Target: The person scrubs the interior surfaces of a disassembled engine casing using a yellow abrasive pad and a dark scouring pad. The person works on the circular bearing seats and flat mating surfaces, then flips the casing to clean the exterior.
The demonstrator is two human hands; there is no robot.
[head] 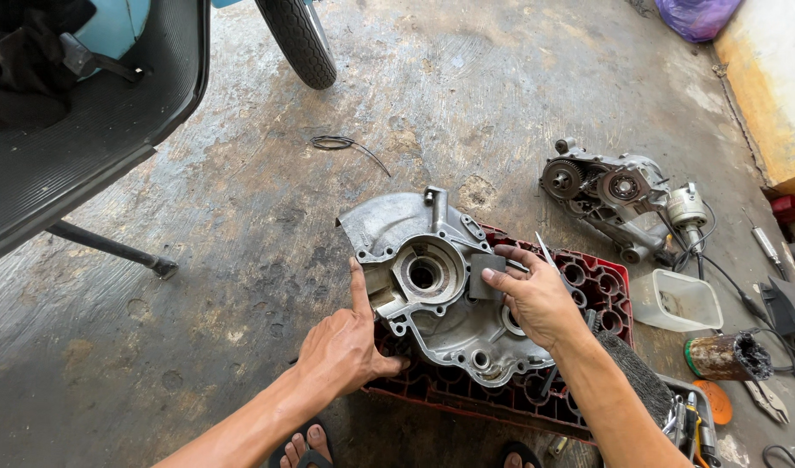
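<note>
Engine case half point(432, 286), one, silver, flat across one red crate point(601, 286) on the concrete floor point(198, 260), long axis from upper left to lower right. Left hand point(341, 347) open, steadying its near edge (index finger outstretched). Right hand point(536, 295) pinching one dark grey pad point(486, 276) against it. One clear tub point(676, 301) beside, contents unclear.

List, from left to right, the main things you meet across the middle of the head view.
Scooter footboard → left hand → silver engine casing → right hand → clear plastic tub → rusty can.
</note>
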